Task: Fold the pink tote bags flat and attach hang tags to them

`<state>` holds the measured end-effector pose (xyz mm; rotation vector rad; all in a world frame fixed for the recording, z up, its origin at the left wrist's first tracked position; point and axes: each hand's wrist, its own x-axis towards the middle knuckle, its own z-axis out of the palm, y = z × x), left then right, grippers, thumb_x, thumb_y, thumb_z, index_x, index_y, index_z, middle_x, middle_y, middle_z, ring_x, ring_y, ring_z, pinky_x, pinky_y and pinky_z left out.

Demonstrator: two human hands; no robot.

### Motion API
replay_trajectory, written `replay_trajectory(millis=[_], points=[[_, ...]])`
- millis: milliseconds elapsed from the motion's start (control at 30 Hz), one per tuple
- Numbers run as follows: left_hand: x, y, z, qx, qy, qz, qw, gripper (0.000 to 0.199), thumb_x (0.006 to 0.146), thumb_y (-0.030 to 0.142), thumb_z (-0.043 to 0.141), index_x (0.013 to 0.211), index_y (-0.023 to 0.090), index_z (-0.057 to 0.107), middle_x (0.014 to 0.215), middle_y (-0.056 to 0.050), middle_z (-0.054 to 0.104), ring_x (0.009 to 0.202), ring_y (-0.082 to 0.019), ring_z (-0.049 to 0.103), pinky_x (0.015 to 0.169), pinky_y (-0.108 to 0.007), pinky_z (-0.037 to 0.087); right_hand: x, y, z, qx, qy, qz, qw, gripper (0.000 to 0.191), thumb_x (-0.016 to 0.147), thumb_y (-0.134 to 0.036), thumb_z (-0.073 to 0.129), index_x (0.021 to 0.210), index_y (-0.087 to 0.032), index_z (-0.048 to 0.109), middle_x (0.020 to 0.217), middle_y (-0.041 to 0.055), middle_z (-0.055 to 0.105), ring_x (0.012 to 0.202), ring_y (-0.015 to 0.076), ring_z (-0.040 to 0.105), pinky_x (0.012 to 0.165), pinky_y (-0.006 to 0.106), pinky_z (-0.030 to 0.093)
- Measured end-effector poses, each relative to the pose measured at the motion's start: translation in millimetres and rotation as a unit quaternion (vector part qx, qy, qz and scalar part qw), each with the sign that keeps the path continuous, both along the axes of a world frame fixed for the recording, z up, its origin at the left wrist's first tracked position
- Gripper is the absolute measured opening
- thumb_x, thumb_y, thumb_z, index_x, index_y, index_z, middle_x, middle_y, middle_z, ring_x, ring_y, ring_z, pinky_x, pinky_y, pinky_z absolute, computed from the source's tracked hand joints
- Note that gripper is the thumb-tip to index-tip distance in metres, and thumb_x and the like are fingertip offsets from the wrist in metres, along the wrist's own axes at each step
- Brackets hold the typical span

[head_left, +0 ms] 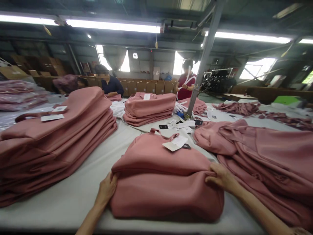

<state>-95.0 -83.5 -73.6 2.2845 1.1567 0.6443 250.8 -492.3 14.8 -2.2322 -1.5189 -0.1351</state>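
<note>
The pink bag sits low in the middle of the frame. The right hand pinches its right end; the left hand touches its left side, but I can't tell if it grips. Even pulls should keep it smooth. Bare worktop shows lower left; the right pile sits close.

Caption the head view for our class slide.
Left hand and right hand hold a tagged pink bag between two bag piles.
</note>
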Motion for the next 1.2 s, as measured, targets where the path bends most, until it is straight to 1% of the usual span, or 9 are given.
replay_trajectory(millis=[100, 233, 333, 433, 533, 667, 967, 1100, 1200], points=[[3.3, 7.3, 3.3, 0.007, 0.017, -0.002, 1.000, 0.036, 0.090, 0.050, 0.034, 0.090, 0.022, 0.056, 0.084, -0.009, 0.068, 0.085, -0.031, 0.067, 0.068, -0.034, 0.047, 3.5, 6.5, 5.4, -0.022, -0.009, 0.011, 1.000, 0.048, 0.084, -0.066, 0.053, 0.068, -0.021, 0.044, 0.070, 0.0005, 0.052, 0.066, 0.0174, 0.047, 0.060, 0.031, 0.034], [6.9, -19.0, 52.0, 0.189, -0.031, 0.040, 0.981, 0.047, 0.091, 0.052, 0.041, 0.117, 0.013, 0.050, 0.110, -0.019, 0.059, 0.108, -0.037, 0.055, 0.089, -0.048, 0.044, 1.4, 12.4, 19.4, -0.016, -0.019, 0.006, 1.000, 0.044, 0.081, -0.060, 0.062, 0.067, -0.020, 0.046, 0.070, 0.0005, 0.052, 0.066, 0.0175, 0.046, 0.059, 0.030, 0.031], [30.5, -68.7, 87.4, 0.364, -0.100, -0.123, 0.918, 0.050, 0.088, 0.047, 0.056, 0.128, 0.017, 0.045, 0.120, -0.016, 0.056, 0.116, -0.031, 0.051, 0.101, -0.046, 0.040, -1.4, 13.4, 17.6, -0.006, -0.022, 0.011, 1.000, 0.044, 0.077, -0.058, 0.068, 0.066, -0.020, 0.047, 0.071, 0.0005, 0.053, 0.067, 0.0181, 0.047, 0.061, 0.030, 0.031], [71.3, -112.0, 103.3, 0.352, 0.029, -0.323, 0.878, 0.095, 0.068, 0.065, 0.070, 0.142, 0.018, 0.035, 0.140, -0.018, 0.045, 0.131, -0.038, 0.038, 0.112, -0.053, 0.027, -3.6, 9.1, 13.4, 0.006, -0.023, 0.010, 1.000, 0.039, 0.075, -0.051, 0.073, 0.070, -0.020, 0.049, 0.074, 0.0008, 0.053, 0.071, 0.0194, 0.049, 0.064, 0.031, 0.035], [105.8, -128.2, 103.8, 0.294, 0.180, -0.373, 0.861, 0.132, 0.043, 0.078, 0.074, 0.148, 0.012, 0.027, 0.149, -0.027, 0.032, 0.136, -0.051, 0.024, 0.111, -0.063, 0.017, -8.0, 1.7, 11.4, 0.018, -0.021, 0.001, 1.000, 0.032, 0.077, -0.042, 0.074, 0.076, -0.020, 0.051, 0.080, 0.0017, 0.054, 0.076, 0.0199, 0.051, 0.067, 0.031, 0.040], [113.8, -131.0, 94.5, 0.252, 0.259, -0.447, 0.818, 0.141, 0.039, 0.079, 0.074, 0.149, 0.010, 0.022, 0.138, -0.031, 0.042, 0.127, -0.049, 0.039, 0.107, -0.060, 0.025, -17.9, -3.9, 5.7, 0.038, -0.018, -0.004, 0.999, 0.027, 0.078, -0.038, 0.073, 0.083, -0.020, 0.053, 0.086, 0.0031, 0.054, 0.082, 0.0221, 0.052, 0.073, 0.035, 0.043], [93.3, -126.3, 104.5, 0.289, 0.201, -0.427, 0.833, 0.111, 0.044, 0.081, 0.071, 0.133, 0.018, 0.047, 0.105, -0.014, 0.058, 0.094, -0.033, 0.053, 0.085, -0.044, 0.044, -25.6, -9.5, 2.2, 0.078, 0.010, -0.013, 0.997, 0.029, 0.079, -0.047, 0.070, 0.089, -0.023, 0.057, 0.090, 0.0039, 0.057, 0.088, 0.0245, 0.054, 0.081, 0.039, 0.047], [82.5, -94.4, 109.3, 0.366, 0.172, -0.369, 0.837, 0.067, 0.070, 0.066, 0.067, 0.116, 0.019, 0.056, 0.105, -0.013, 0.059, 0.096, -0.033, 0.053, 0.086, -0.046, 0.040, -23.6, -13.0, -3.5, 0.100, 0.033, -0.032, 0.994, 0.032, 0.079, -0.048, 0.068, 0.095, -0.023, 0.058, 0.116, 0.0089, 0.056, 0.112, 0.0277, 0.052, 0.098, 0.043, 0.043], [77.7, -83.8, 96.8, 0.378, 0.175, -0.367, 0.832, 0.024, 0.090, 0.040, 0.057, 0.094, 0.017, 0.060, 0.093, -0.010, 0.062, 0.086, -0.027, 0.056, 0.076, -0.038, 0.040, -27.0, -13.8, -16.3, 0.129, 0.095, -0.095, 0.983, 0.064, 0.073, -0.054, 0.070, 0.123, -0.021, 0.048, 0.141, 0.0151, 0.040, 0.134, 0.0321, 0.036, 0.110, 0.050, 0.031]])
